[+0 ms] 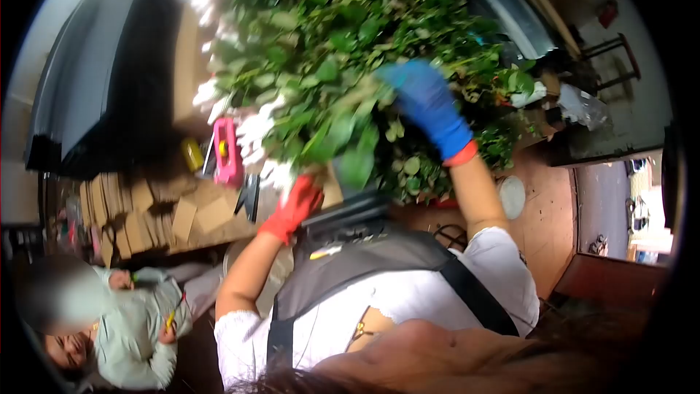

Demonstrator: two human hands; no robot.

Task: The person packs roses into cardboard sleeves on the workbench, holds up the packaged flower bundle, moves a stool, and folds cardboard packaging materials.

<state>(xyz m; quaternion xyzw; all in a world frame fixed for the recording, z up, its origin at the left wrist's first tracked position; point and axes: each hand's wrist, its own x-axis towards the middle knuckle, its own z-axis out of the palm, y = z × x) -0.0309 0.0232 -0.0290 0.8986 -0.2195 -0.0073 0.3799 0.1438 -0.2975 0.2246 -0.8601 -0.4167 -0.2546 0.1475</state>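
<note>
A large mass of leafy green stems (343, 51) fills the top middle of the view, with blurred white flower heads (255, 128) along its left side. My left hand (297, 206), in a red glove, is closed at the lower left edge of the bunch, just under the white flowers; what its fingers hold is hidden. In a blue glove with a red cuff, my right hand (424, 95) reaches onto the leaves at the right. Its fingers are smeared by motion, so their grip cannot be made out.
A pink tape dispenser (228, 152) and a yellow object (192, 154) lie left of the flowers. Cardboard pieces (197, 211) cover the bench. Another person (138, 321) is at the lower left. A round white container (511, 197) stands on the floor at right.
</note>
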